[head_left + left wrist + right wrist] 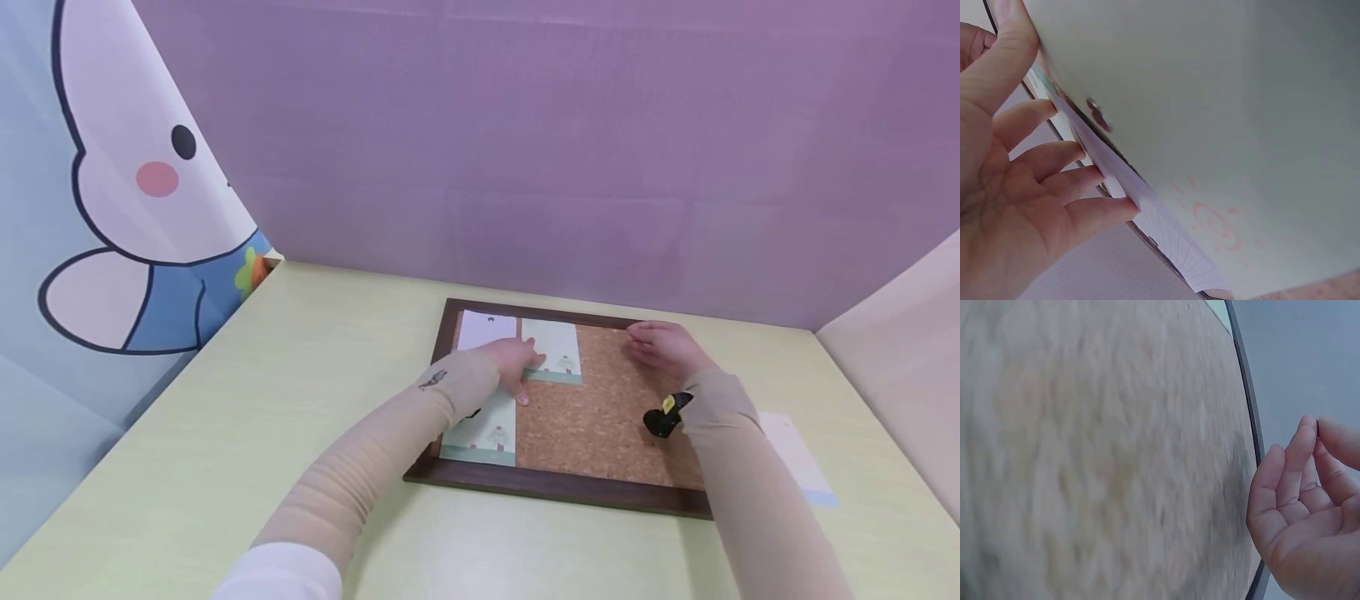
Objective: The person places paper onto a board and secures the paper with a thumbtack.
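My left hand (513,362) rests with spread fingers over the sheets on the left half of a cork board (592,417). Under it are a lilac sheet (483,329), a pale sheet with a green lower strip (562,343) and a similar sheet (476,437) below. In the left wrist view, the fingertips touch the lilac sheet's edge, and a shiny tack (1099,115) shows on the near sheet. My right hand (667,346), over the board's upper right, pinches a small thin dark thing (1318,428) between thumb and fingertips; its kind I cannot tell.
A dark wooden frame (555,490) edges the board on a pale table (277,367). One loose sheet (795,454) with a blue strip lies right of the board, partly behind the right forearm. A purple curtain (555,150) hangs behind, with a cartoon-printed cloth (150,225) at left.
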{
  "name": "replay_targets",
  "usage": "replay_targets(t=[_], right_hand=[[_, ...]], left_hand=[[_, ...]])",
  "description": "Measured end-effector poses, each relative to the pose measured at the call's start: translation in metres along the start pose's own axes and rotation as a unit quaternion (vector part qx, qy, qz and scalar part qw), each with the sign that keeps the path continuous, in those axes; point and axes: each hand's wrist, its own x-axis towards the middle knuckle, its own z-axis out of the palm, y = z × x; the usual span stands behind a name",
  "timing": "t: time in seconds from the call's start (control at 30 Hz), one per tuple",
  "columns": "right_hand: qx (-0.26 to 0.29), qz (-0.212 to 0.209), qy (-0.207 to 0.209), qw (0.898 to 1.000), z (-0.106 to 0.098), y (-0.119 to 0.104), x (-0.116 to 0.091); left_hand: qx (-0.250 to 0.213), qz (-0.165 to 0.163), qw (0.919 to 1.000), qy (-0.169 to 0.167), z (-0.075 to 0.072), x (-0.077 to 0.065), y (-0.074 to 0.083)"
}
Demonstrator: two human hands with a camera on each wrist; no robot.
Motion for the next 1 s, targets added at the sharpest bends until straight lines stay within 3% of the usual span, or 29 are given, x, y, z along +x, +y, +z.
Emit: replay_targets(t=[0.17,0.6,1.0], right_hand=[[-0.036,0.001,0.000,0.999,0.011,-0.006,0.001],[0.037,0.012,-0.004,0.999,0.033,-0.006,0.014],[0.016,0.030,-0.022,0.999,0.055,-0.015,0.019]], left_hand=[[-0.003,0.001,1.0000,0.001,-0.002,-0.003,0.001],[-0.011,0.000,0.9999,0.003,-0.003,-0.006,0.003],[-0.013,-0.001,0.9999,0.001,-0.003,-0.006,0.003]])
